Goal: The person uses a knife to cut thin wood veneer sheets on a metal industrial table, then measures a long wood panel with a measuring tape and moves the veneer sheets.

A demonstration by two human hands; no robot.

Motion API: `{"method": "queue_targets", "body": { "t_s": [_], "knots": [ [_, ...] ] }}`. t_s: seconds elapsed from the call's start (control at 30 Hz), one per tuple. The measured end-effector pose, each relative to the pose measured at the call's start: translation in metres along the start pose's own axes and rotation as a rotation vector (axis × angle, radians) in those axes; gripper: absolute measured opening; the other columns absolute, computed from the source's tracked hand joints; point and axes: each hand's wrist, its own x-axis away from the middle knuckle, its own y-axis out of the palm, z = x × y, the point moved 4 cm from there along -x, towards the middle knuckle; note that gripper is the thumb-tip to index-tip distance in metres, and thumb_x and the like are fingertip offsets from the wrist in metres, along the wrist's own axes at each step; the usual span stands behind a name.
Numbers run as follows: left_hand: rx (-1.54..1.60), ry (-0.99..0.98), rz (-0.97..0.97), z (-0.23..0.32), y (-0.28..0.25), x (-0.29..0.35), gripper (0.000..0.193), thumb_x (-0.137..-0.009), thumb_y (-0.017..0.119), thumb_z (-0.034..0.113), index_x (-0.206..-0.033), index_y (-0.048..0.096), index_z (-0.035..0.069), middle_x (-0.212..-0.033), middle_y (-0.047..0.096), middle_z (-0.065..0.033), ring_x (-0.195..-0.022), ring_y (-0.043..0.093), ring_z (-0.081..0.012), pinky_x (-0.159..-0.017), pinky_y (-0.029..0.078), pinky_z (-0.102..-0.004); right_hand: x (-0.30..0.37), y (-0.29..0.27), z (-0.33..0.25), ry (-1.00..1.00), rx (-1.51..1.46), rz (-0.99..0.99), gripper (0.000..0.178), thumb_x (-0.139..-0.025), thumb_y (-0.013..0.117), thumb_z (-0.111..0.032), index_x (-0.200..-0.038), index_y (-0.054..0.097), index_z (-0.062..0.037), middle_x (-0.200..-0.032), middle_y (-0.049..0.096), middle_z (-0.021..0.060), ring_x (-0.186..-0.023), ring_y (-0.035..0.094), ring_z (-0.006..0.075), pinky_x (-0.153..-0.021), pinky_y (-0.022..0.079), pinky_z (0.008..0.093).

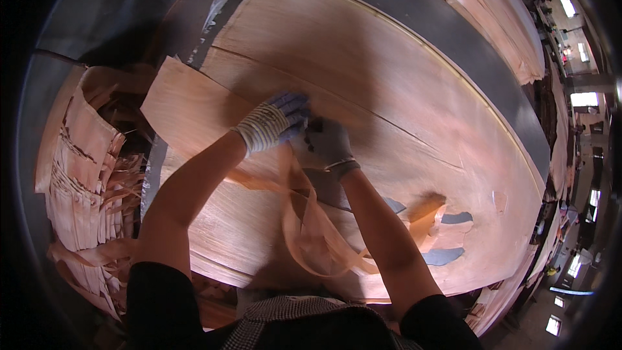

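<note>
A large sheet of pale reddish-brown wood veneer (402, 91) lies spread before me, with a long dark split across it. On its left part rests a loose piece of veneer (188, 100). My left hand (275, 120), in a striped glove with bluish fingers, closes on that piece's right end. Right beside it, my right hand (327, 142), in a grey glove with dark patches, is closed; its fingertips are mostly hidden. A thin veneer strip (311, 230) hangs in a curling loop from between the hands down toward my body.
At the left stands a stack of ragged veneer (84, 188) with torn edges. A thin pale rod (414, 37) runs along the sheet's far edge, beside a dark grey surface (479, 58). Torn holes (447, 256) show grey near the right forearm. More veneer (479, 0) is piled at the far right.
</note>
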Motion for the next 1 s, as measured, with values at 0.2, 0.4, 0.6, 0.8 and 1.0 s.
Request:
{"method": "queue_targets", "body": {
  "t_s": [0.2,0.4,0.6,0.8,1.0],
  "knots": [
    [-0.02,-0.194,-0.121,-0.001,-0.006,-0.018,0.029,-0.08,0.052,0.021,-0.106,0.056,0.007,-0.12,0.05,-0.0127,-0.116,0.043,-0.029,-0.101,0.03,-0.0436,-0.007,-0.09,0.017,0.207,-0.254,0.096,0.019,-0.083,0.059,-0.022,-0.08,0.064,-0.0037,-0.062,0.062,0.0067,-0.05,0.06,0.0146,-0.043,0.044,0.0285],
    [0.074,-0.317,-0.066,0.048,-0.005,-0.093,0.037,-0.08,0.056,0.023,-0.114,0.054,0.011,-0.122,0.05,-0.0101,-0.115,0.044,-0.0271,-0.1,0.029,-0.0422,-0.013,-0.08,0.059,0.393,-0.144,0.137,0.029,-0.079,0.062,-0.029,-0.068,0.064,-0.0034,-0.051,0.058,0.0061,-0.039,0.054,0.0146,-0.038,0.04,0.0286],
    [0.176,-0.251,-0.066,0.042,0.041,-0.076,0.034,-0.084,0.051,0.027,-0.115,0.055,0.012,-0.123,0.051,-0.0113,-0.121,0.04,-0.0275,-0.105,0.025,-0.0477,0.032,-0.101,0.068,0.307,0.406,-0.055,0.036,-0.075,0.061,-0.043,-0.072,0.067,-0.008,-0.074,0.064,0.017,-0.076,0.063,0.035,-0.069,0.049,0.0431],
    [0.19,0.051,-0.22,0.097,-0.037,0.007,0.033,-0.077,0.063,0.033,-0.105,0.061,0.014,-0.111,0.056,-0.0085,-0.111,0.047,-0.0272,-0.107,0.02,-0.0518,0.203,-0.171,0.114,0.382,0.421,0.089,0.025,-0.079,0.06,-0.031,-0.082,0.062,-0.0058,-0.077,0.063,0.0157,-0.076,0.061,0.0334,-0.063,0.047,0.0405],
    [-0.193,-0.003,-0.341,0.127,-0.031,0.059,0.024,-0.074,0.061,0.029,-0.095,0.065,0.017,-0.092,0.059,-0.0021,-0.098,0.054,-0.0199,-0.108,0.02,-0.0485,0.357,-0.163,0.121,0.544,-0.095,0.293,0.017,-0.083,0.06,-0.02,-0.077,0.06,-0.0039,-0.054,0.057,0.0045,-0.042,0.053,0.0109,-0.039,0.041,0.0251]
  ]
}}
